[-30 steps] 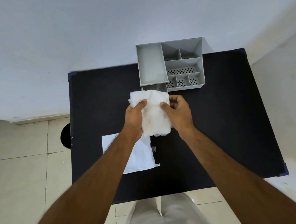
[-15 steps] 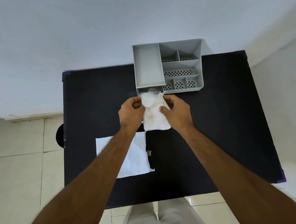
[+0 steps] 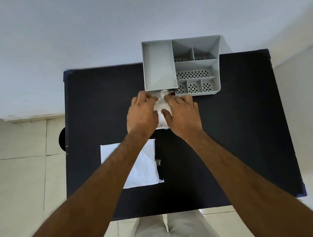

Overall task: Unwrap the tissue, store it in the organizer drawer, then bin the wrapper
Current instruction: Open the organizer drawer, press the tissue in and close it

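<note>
A grey organizer point(image 3: 196, 65) stands at the far edge of the black table point(image 3: 227, 132). Its drawer is pulled out toward me below the left tray, mostly hidden under my hands. The white tissue point(image 3: 162, 116) lies bunched in that drawer. My left hand point(image 3: 142, 115) presses on the tissue's left side, fingers curled over its far end. My right hand point(image 3: 183, 116) presses its right side, thumb on top. The flat white wrapper point(image 3: 142, 167) lies on the table under my left forearm, partly covered by it.
A dark round bin point(image 3: 62, 139) shows on the tiled floor just past the table's left edge. A white wall runs behind the organizer. My legs stand at the table's near edge.
Both hands have carried the tissue forward and down from above the table into the open drawer; the tissue is now more bunched and mostly covered by my hands.
</note>
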